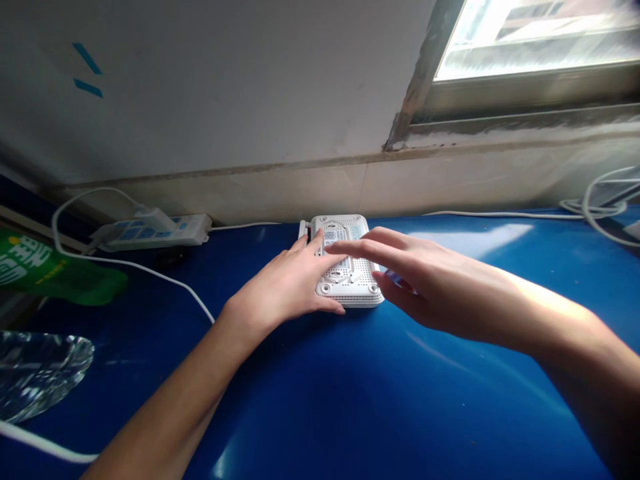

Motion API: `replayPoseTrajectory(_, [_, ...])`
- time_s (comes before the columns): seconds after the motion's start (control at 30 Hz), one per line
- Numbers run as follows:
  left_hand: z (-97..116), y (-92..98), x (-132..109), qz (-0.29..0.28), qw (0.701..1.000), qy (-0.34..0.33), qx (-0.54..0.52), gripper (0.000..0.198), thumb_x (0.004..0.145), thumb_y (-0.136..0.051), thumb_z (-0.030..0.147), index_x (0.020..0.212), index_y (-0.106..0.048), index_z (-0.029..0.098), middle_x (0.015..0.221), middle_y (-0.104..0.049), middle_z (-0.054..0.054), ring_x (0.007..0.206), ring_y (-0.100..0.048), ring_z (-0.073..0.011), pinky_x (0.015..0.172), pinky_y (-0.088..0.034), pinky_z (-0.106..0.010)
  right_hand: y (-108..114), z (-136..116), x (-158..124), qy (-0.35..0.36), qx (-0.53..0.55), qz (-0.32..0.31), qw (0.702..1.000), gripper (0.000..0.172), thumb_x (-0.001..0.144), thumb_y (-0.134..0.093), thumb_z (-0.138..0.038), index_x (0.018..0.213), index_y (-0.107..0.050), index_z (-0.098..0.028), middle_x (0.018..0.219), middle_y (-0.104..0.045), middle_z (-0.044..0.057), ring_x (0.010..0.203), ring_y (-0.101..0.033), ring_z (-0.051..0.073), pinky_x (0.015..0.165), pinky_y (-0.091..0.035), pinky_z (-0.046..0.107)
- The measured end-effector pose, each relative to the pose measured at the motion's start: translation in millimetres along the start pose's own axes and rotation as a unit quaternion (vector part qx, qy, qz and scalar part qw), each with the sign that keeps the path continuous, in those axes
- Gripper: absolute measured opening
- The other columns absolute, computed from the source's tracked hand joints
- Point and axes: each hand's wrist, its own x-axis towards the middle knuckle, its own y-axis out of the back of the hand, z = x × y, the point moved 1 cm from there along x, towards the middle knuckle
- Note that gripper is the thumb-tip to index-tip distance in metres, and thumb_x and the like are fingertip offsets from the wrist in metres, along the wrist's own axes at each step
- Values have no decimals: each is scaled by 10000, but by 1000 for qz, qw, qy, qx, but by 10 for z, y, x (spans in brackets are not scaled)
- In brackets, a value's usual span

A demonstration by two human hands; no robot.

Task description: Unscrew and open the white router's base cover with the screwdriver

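Note:
A white router (350,277) lies upside down on the glossy blue table (350,400), its perforated underside and label facing up. My left hand (287,287) rests flat against its left side, fingers stretched along the casing and thumb at the front corner. My right hand (410,280) reaches in from the right, fingers extended, with the fingertips over the middle of the underside and the thumb near the router's right edge. Neither hand grips anything.
A white power strip (155,230) with a white cable (150,270) lies at the back left by the wall. A green plastic bottle (55,273) and clear crumpled plastic (35,373) sit at the left. Coiled white cables (600,207) lie far right under the window.

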Motion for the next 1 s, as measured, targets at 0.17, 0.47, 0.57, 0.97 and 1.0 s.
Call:
replayPoseTrajectory(0.17, [-16, -25, 7, 6, 1000, 14, 1, 1067, 794, -887, 573, 1676, -307, 413, 1789, -210, -72, 1624, -239, -426, 1251, -381, -559, 25, -68, 39, -14, -4, 21, 1000, 556, 954, -610, -124, 1473, -611, -323, 1259, -732, 62, 808, -729, 171, 658, -506, 262])
replayPoseTrajectory(0.47, [-47, -45, 10, 12, 1000, 0, 10, 1011, 810, -860, 617, 1659, -340, 439, 1786, -220, -75, 1598, -295, -449, 1234, -387, -568, -27, 84, 66, -20, -27, 62, 998, 392, 1014, -576, -185, 1375, -681, -293, 995, -803, 45, 653, -682, 173, 601, -470, 283])
replayPoseTrajectory(0.57, [-36, -30, -7, 17, 1000, -11, 3, 973, 825, -858, 589, 1649, -359, 447, 1777, -259, -37, 1597, -308, -420, 1257, -360, -534, 14, 82, 16, 14, -20, 29, 999, 666, 963, -558, -136, 1583, -475, -363, 1293, -728, 64, 783, -717, 184, 655, -523, 289])
replayPoseTrajectory(0.97, [-60, -55, 5, 19, 1000, -3, -2, 1018, 804, -869, 616, 1657, -335, 457, 1786, -222, -71, 1610, -263, -445, 1238, -367, -589, -12, 128, 64, 20, -82, 80, 993, 322, 1063, -557, -313, 1362, -675, -326, 1055, -794, 51, 669, -697, 200, 613, -486, 310])
replayPoseTrajectory(1.0, [-59, -52, 3, 20, 1000, -7, -3, 1013, 806, -874, 598, 1654, -337, 462, 1785, -231, -50, 1606, -274, -438, 1246, -359, -576, -9, 122, 58, 24, -78, 76, 994, 408, 1045, -559, -271, 1442, -620, -340, 1171, -772, 64, 720, -707, 201, 636, -508, 311])
